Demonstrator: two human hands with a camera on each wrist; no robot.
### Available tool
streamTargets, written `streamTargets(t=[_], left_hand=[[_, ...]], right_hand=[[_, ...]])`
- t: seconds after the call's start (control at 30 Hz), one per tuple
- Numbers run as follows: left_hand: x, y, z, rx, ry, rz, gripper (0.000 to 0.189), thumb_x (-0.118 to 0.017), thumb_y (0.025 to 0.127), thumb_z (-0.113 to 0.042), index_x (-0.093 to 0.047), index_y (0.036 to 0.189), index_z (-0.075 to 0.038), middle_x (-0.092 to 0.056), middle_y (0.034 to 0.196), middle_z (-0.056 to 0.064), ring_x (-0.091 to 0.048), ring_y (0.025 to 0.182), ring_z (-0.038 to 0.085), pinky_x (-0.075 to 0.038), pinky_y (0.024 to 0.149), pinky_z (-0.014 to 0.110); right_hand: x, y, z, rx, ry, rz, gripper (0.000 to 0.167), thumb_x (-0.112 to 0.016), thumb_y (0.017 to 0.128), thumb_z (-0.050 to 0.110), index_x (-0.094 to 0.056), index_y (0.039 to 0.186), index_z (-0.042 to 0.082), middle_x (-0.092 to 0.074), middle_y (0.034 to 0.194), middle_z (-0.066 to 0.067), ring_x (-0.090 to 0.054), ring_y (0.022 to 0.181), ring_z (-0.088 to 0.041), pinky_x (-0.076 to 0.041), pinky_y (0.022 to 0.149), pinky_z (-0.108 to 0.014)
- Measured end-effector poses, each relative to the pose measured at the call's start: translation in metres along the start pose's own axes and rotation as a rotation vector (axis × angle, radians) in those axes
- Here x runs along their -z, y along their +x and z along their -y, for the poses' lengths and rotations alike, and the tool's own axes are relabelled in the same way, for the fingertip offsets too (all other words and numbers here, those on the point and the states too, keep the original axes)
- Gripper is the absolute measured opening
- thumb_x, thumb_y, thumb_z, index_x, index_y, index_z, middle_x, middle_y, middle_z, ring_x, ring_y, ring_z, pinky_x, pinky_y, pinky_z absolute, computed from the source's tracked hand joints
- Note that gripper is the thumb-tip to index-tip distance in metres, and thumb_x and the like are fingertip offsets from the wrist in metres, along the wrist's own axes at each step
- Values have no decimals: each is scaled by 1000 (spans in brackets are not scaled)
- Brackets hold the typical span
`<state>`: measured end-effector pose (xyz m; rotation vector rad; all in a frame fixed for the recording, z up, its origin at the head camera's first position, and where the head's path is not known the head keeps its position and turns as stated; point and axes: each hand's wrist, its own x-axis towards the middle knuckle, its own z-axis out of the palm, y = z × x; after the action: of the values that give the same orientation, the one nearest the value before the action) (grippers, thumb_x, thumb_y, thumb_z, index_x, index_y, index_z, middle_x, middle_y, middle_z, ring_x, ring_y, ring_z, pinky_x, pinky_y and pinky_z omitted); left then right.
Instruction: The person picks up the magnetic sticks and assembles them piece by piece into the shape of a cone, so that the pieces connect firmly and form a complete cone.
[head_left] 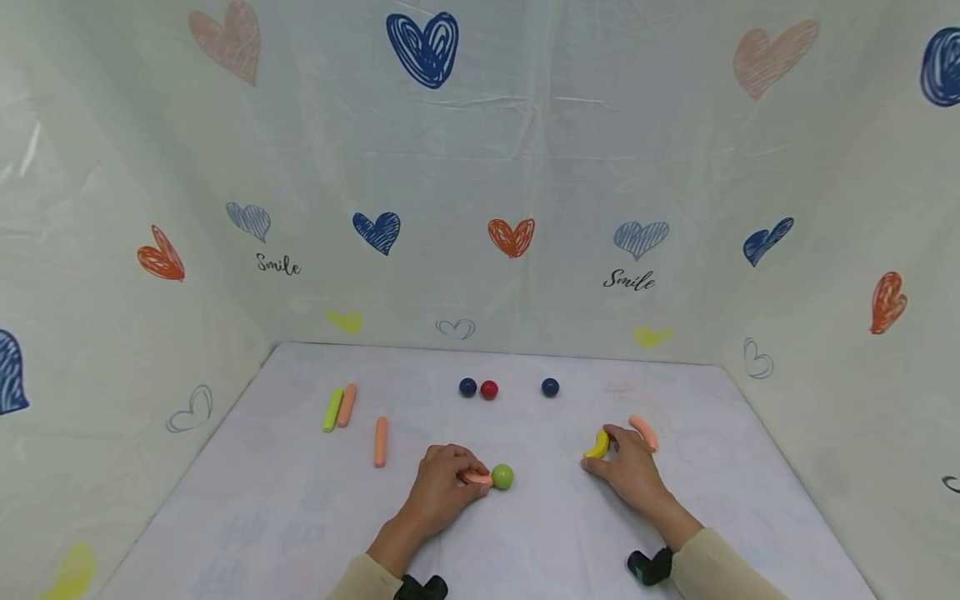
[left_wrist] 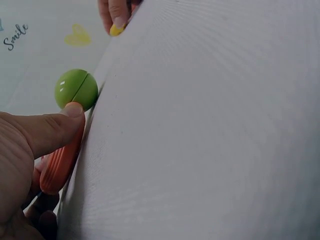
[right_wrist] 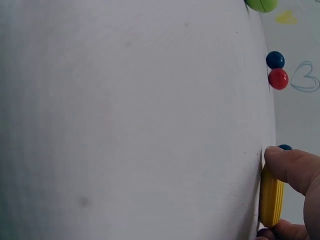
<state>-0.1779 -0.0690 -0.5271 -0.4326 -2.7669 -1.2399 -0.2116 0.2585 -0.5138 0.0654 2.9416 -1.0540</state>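
My left hand (head_left: 442, 490) pinches a peach-orange ridged stick (head_left: 476, 477) between thumb and fingers, low over the white table. The near end of that stick meets a green ball (head_left: 502, 477), which shows a seam in the left wrist view. Over on the right, my right hand (head_left: 632, 469) pinches a curved yellow ridged stick (head_left: 597, 444) at its two ends, thumb at one and fingers at the other. Just beyond the right hand lies a curved peach stick (head_left: 643, 433), partly covered by the hand.
Toward the back are a blue ball (head_left: 468, 387) beside a red ball (head_left: 489, 390), and another blue ball (head_left: 551, 387) farther right. On the left lie a lime stick (head_left: 333, 409), a peach stick (head_left: 347, 405) and another peach stick (head_left: 381, 442). A heart-printed curtain (head_left: 480, 167) surrounds the table.
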Motion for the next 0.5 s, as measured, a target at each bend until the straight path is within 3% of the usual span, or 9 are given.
streamTargets(t=[0.17, 0.5], left_hand=[[0, 0, -1, -2, 6, 2, 13, -88, 86, -24, -80, 95, -25, -66, 105, -10, -53, 113, 20, -41, 98, 46], [0, 0, -1, 7, 17, 8, 13, -88, 86, -25, -79, 96, -26, -67, 106, -9, -53, 114, 21, -42, 97, 45]], right_hand=[[2, -1, 1, 1, 18, 2, 75, -86, 87, 23, -51, 147, -7, -59, 139, -26, -57, 122, -38, -48, 106, -58], [2, 1, -7, 24, 102, -19, 75, -86, 87, 21, -51, 150, 2, -66, 129, -16, -57, 107, -27, -48, 91, -39]])
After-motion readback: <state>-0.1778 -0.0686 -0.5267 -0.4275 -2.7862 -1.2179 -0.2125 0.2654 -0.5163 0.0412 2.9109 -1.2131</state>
